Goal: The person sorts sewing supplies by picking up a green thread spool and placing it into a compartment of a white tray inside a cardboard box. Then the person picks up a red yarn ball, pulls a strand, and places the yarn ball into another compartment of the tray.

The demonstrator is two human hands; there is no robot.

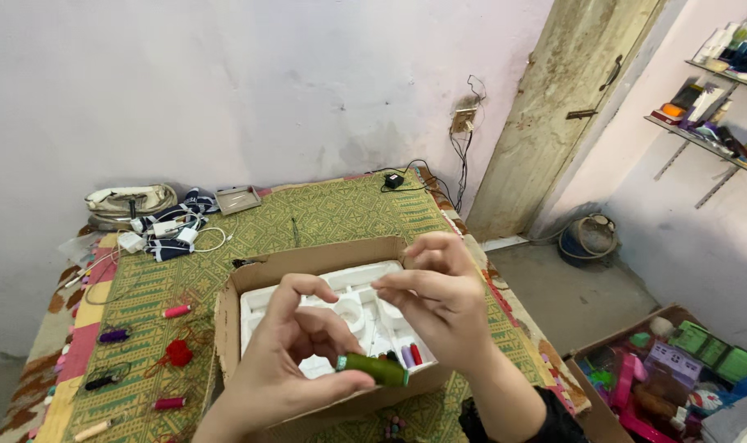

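Observation:
My left hand (296,353) holds a dark green thread spool (375,369) with a teal end, pinched between thumb and fingers. My right hand (439,295) is raised just above and right of it, fingertips pinched together as if on a fine thread end that I cannot make out. Both hands hover over an open cardboard box (308,267) with a white moulded tray (365,275) inside. A lilac spool (408,356) and a red spool (417,353) lie in the tray near my right wrist.
The box sits on a green patterned bedcover (324,213). Loose spools lie to the left: pink (177,311), purple (113,335), a red thread tangle (178,353). Chargers and a bag lie at the back left. A box of toys (677,369) stands on the floor at right.

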